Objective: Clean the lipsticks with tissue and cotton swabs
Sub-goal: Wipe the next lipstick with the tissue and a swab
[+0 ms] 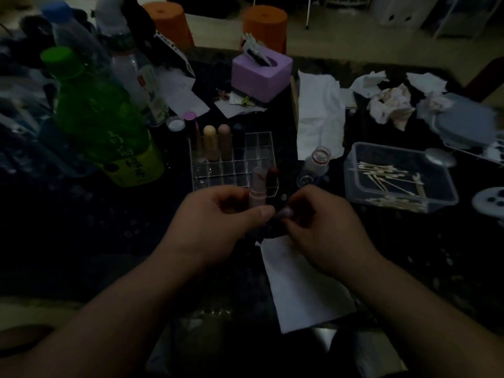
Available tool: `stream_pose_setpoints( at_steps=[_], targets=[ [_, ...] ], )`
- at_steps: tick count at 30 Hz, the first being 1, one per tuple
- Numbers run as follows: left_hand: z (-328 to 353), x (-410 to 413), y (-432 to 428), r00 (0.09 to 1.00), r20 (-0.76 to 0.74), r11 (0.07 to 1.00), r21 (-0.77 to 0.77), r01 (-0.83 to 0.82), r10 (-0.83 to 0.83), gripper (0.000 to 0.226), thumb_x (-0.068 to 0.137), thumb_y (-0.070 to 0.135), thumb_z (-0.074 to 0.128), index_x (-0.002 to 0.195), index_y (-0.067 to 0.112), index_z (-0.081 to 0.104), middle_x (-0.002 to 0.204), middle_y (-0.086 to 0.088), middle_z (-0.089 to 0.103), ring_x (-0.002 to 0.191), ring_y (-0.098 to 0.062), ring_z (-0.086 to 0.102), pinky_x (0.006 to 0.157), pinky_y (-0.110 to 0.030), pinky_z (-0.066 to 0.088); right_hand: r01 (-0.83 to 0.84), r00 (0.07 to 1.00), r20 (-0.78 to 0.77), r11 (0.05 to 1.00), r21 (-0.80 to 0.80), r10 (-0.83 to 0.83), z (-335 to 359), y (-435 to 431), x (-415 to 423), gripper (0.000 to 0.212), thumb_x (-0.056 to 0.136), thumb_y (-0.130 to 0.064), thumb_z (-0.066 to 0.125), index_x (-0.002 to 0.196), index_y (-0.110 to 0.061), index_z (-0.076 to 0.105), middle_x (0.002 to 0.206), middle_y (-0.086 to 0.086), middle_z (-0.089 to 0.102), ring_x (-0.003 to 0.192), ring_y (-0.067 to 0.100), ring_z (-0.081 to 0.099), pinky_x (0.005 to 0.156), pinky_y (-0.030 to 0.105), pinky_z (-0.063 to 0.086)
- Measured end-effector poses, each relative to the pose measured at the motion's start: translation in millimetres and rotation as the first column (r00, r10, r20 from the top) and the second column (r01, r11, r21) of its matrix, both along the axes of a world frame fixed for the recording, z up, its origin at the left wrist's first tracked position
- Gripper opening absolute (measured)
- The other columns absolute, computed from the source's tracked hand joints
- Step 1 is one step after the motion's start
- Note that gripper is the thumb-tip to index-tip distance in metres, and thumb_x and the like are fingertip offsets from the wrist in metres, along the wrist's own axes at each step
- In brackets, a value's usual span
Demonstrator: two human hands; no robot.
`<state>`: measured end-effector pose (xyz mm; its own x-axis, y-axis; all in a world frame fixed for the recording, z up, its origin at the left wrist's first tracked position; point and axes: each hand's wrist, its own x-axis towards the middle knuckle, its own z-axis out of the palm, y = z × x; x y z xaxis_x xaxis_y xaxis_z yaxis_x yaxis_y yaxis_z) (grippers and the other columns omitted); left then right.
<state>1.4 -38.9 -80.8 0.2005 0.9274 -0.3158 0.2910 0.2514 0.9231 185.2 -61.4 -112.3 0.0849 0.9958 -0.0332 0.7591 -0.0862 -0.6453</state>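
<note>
My left hand (218,214) grips a pink lipstick (257,184) held upright, its bullet showing above my fingers. My right hand (321,219) pinches a small pale piece, apparently the cap (285,213), right beside my left thumb. A dark red lipstick (272,174) stands just behind, in the front row of a clear acrylic organizer (234,162). Three capped lipsticks (210,141) stand in its back row. A flat white tissue (302,285) lies under my right wrist. Cotton swabs (390,175) lie in a clear plastic box (354,186) at the right.
A green bottle (98,115) and clear water bottles (131,64) crowd the left. A purple tissue box (261,75) sits at the back, crumpled used tissues (392,105) and an unfolded tissue (319,118) at the back right. A small open bottle (317,162) stands beside the organizer.
</note>
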Motion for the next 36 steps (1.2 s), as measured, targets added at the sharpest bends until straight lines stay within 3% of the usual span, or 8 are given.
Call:
stream_pose_setpoints(
  at_steps=[7, 15, 17, 19, 23, 28, 33, 36],
  targets=[
    [-4.6, -12.9, -1.9, 0.984, 0.166, 0.982, -0.185, -0.038, 0.069, 0.009, 0.082, 0.026, 0.075, 0.086, 0.021, 0.081, 0.082, -0.002, 0.076, 0.068, -0.014, 0.058, 0.063, -0.03, 0.047, -0.123, 0.977, 0.181, 0.991, 0.057, 0.111, -17.3, 21.0, -21.9, 0.008, 0.091, -0.025, 0.063, 0.09, -0.018, 0.059, 0.084, -0.002, 0.062, 0.078, 0.016, 0.058, 0.068, 0.032, 0.047],
    [0.8, -21.5, -6.5, 0.97, 0.235, 0.985, -0.17, -0.015, 0.056, 0.007, 0.082, 0.026, 0.075, 0.085, 0.022, 0.081, 0.082, 0.003, 0.077, 0.071, -0.01, 0.065, 0.067, -0.028, 0.048, -0.127, 0.962, 0.248, 0.991, 0.034, 0.115, -4.7, 16.0, -23.0, 0.021, 0.085, -0.038, 0.07, 0.1, -0.032, 0.058, 0.095, -0.011, 0.059, 0.085, 0.009, 0.057, 0.07, 0.028, 0.049],
    [5.1, -17.7, -9.7, 0.948, 0.302, 0.99, -0.128, -0.064, 0.1, 0.007, 0.083, 0.019, 0.075, 0.088, 0.017, 0.079, 0.083, 0.003, 0.078, 0.068, -0.003, 0.069, 0.061, -0.018, 0.049, -0.111, 0.984, 0.146, 0.991, 0.072, 0.1, 13.6, 6.8, -21.2, 0.026, 0.082, -0.036, 0.074, 0.104, -0.036, 0.059, 0.101, -0.015, 0.058, 0.089, 0.003, 0.058, 0.074, 0.022, 0.05],
    [9.3, -11.8, -14.4, 0.912, 0.385, 0.988, -0.119, -0.103, 0.141, 0.008, 0.082, 0.012, 0.075, 0.089, 0.011, 0.077, 0.081, 0.0, 0.078, 0.066, -0.003, 0.07, 0.055, -0.013, 0.049, -0.086, 0.989, -0.117, 0.994, 0.067, 0.093, 35.3, -10.9, -21.8, 0.036, 0.078, -0.027, 0.079, 0.109, -0.034, 0.062, 0.1, -0.017, 0.065, 0.091, -0.001, 0.062, 0.075, 0.014, 0.051],
    [6.8, 3.7, -24.8, 0.895, 0.42, 0.985, -0.135, -0.104, 0.152, 0.012, 0.075, 0.014, 0.081, 0.085, 0.01, 0.076, 0.082, -0.006, 0.077, 0.077, -0.017, 0.074, 0.067, -0.026, 0.055, -0.036, 0.874, -0.484, 0.999, 0.017, 0.04, 49.7, -40.1, -35.0, 0.036, 0.069, -0.019, 0.084, 0.1, -0.03, 0.068, 0.086, -0.009, 0.072, 0.079, 0.006, 0.069, 0.068, 0.019, 0.055],
    [2.6, 19.5, -31.3, 0.866, 0.467, 0.975, -0.201, -0.094, 0.18, 0.012, 0.067, 0.014, 0.085, 0.071, 0.019, 0.075, 0.088, -0.015, 0.076, 0.088, -0.033, 0.074, 0.083, -0.044, 0.057, 0.191, 0.817, -0.557, 0.981, 0.015, -0.15, 36.8, -45.7, -42.3, 0.011, 0.076, -0.013, 0.077, 0.078, -0.021, 0.071, 0.072, -0.006, 0.073, 0.066, 0.006, 0.069, 0.059, 0.015, 0.053],
    [5.5, 18.1, -23.8, 0.823, 0.545, 0.981, -0.18, -0.074, 0.162, 0.041, 0.065, 0.019, 0.084, 0.104, 0.009, 0.074, 0.103, -0.013, 0.076, 0.099, -0.033, 0.073, 0.091, -0.049, 0.055, 0.231, 0.761, -0.617, 0.972, -0.033, -0.202, 41.2, -45.9, -36.5, 0.011, 0.075, -0.021, 0.08, 0.075, -0.013, 0.072, 0.065, 0.001, 0.072, 0.056, 0.01, 0.067, 0.051, 0.014, 0.047],
    [8.7, 13.6, -18.3, 0.819, 0.554, 0.988, -0.113, -0.102, 0.148, 0.026, 0.067, 0.014, 0.076, 0.093, 0.011, 0.076, 0.091, -0.007, 0.078, 0.082, -0.018, 0.076, 0.069, -0.029, 0.059, 0.21, 0.795, -0.581, 0.978, -0.006, -0.174, 42.7, -45.6, -33.8, 0.017, 0.07, -0.028, 0.08, 0.075, -0.014, 0.072, 0.066, -0.001, 0.071, 0.058, 0.008, 0.067, 0.053, 0.013, 0.048]
  ],
)
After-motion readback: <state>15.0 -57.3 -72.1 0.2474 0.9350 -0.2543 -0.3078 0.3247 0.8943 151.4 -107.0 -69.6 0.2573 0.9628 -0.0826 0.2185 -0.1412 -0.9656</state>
